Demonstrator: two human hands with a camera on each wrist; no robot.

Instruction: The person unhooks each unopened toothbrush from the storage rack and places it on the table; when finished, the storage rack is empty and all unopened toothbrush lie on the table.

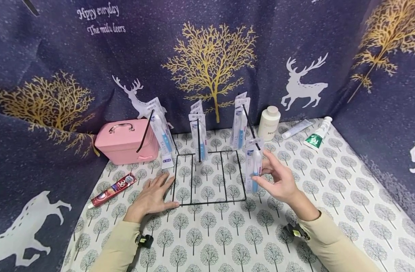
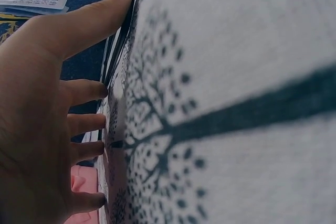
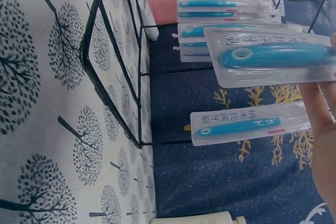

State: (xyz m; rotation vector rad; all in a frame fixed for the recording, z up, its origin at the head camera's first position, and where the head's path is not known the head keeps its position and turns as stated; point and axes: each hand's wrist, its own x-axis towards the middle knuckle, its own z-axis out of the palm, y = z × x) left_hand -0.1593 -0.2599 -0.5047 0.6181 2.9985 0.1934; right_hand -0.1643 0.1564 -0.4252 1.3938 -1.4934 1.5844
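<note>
My right hand [image 1: 278, 177] pinches a packaged toothbrush [image 1: 250, 170] between thumb and fingers; its clear blister shows a blue handle [image 3: 273, 55]. The pack's top meets the outer end of the right hook [image 1: 250, 121] of a black wire display rack [image 1: 210, 203]. My left hand [image 1: 153, 194] rests spread on the cloth at the rack base's left side, its thumb tip touching the front-left corner. Several other packaged toothbrushes hang on the left hook [image 1: 161, 130], the middle hook [image 1: 198, 139] and further in on the right hook.
On the left stand a pink case [image 1: 125, 141] and a red toothpaste tube [image 1: 113, 190]. A white tube [image 1: 167, 160] lies behind the left hand. Back right are a cream bottle [image 1: 269, 124], a grey-white tube [image 1: 297, 128] and a green-and-white tube [image 1: 318, 134]. A dark printed curtain hangs behind.
</note>
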